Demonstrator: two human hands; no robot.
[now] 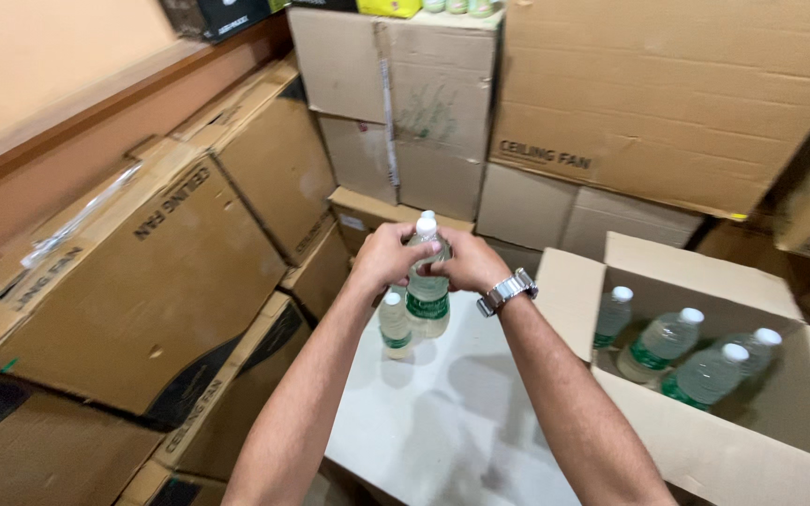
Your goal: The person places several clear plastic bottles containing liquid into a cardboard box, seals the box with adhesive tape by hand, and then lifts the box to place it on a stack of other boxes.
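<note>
An open cardboard box (696,440), just right of the right hand (471,262), contains four clear white-capped bottles (660,343) standing upright. Both hands are closed around one clear water bottle (427,298), left hand (383,259) on its left side, right hand on its right; the bottle stands upright on the white table (442,422), long axis vertical, cap up. A smaller bottle (394,325) stands just below the left hand, touching the held bottle; stacked cartons (189,244) crowd the far and left sides.
</note>
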